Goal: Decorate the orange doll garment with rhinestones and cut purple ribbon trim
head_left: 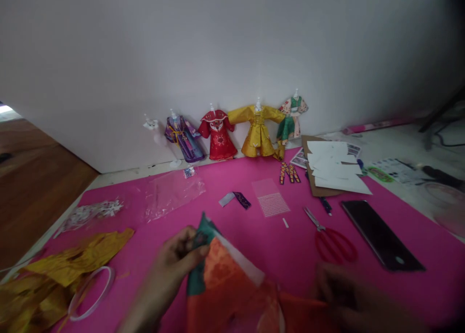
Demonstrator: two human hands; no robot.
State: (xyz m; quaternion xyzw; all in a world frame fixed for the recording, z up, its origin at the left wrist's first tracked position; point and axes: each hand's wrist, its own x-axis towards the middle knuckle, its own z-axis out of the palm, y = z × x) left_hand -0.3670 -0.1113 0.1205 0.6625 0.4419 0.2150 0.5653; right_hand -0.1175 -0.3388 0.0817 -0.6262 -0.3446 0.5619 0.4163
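An orange-red and dark green fabric piece (221,284) spans the bottom centre, its green corner pointing up. My left hand (174,265) pinches it at the green edge, thumb in front. My right hand (345,292) is blurred by motion at the fabric's right end, fingers curled; whether it grips the cloth is unclear. Red-handled scissors (327,236) lie just beyond my right hand. Past the fabric, a small folded dark-purple and grey strip (241,200) and a sheet of small beads (272,203) rest on the pink mat (203,197).
Small dressed forms, including a red robe (220,137) and a yellow robe (257,132), stand along the wall. Yellow fabric (83,255) and a white ring (92,294) lie left. White papers (334,166) and a black phone-like slab (381,236) lie right.
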